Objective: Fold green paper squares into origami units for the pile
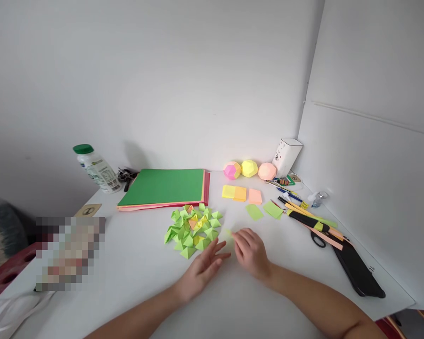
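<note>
My right hand [250, 252] is closed in a pinch on a small green paper piece [229, 232], which is blurred. Just left of it, my left hand [205, 267] is open, its fingers stretched toward the right hand and holding nothing. Behind the left hand lies a pile of folded paper units [183, 230], mostly green with some yellow and orange ones. Two flat green paper squares [273, 210] rest beyond the right hand. Farther back are yellow and orange sticky notes [234, 192] and a pink-orange note pad [255, 196].
Three faceted paper balls [249, 168] stand by the wall beside a white box [287, 157]. Coloured sheets [169, 186] are stacked at the back left, near a white bottle [98, 169]. Pens, scissors [318, 238] and a black case [358, 268] lie along the right.
</note>
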Demonstrator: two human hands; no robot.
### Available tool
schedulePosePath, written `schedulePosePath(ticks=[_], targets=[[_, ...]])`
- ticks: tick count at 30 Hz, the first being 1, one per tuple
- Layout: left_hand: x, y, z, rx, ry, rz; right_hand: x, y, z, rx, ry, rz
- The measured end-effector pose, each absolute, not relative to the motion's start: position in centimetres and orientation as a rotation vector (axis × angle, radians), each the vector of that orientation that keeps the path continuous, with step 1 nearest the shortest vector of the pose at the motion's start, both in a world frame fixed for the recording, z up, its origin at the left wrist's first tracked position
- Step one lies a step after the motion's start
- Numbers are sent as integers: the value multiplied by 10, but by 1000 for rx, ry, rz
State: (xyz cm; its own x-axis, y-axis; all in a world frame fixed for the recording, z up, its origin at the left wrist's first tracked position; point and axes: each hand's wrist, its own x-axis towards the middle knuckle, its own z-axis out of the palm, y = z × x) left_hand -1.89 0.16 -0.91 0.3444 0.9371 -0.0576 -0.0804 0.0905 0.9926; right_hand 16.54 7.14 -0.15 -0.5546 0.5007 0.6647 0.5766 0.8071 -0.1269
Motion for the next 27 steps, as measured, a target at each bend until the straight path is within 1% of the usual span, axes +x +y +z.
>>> schedulePosePath(ticks=[2, 4, 8, 12, 16, 22, 27], targets=[[-19, 6, -5, 939, 824, 983, 161, 57, 2, -612, -2281, -75], [-18, 10, 0, 787, 756, 992, 156, 46, 4, -463, -2343, -6], [-18, 14, 5, 723, 759, 981, 155, 44, 8, -299, -2432, 105], [-18, 14, 7, 803, 775, 931, 161, 57, 7, -345, -2467, 151], [-19, 14, 7, 908, 827, 867, 163, 62, 4, -406, -2481, 271], [-19, 13, 4, 891, 926, 829, 162, 60, 3, -320, -2474, 374], [-18, 11, 2, 881, 990, 859, 162, 62, 0, -439, -2455, 401]])
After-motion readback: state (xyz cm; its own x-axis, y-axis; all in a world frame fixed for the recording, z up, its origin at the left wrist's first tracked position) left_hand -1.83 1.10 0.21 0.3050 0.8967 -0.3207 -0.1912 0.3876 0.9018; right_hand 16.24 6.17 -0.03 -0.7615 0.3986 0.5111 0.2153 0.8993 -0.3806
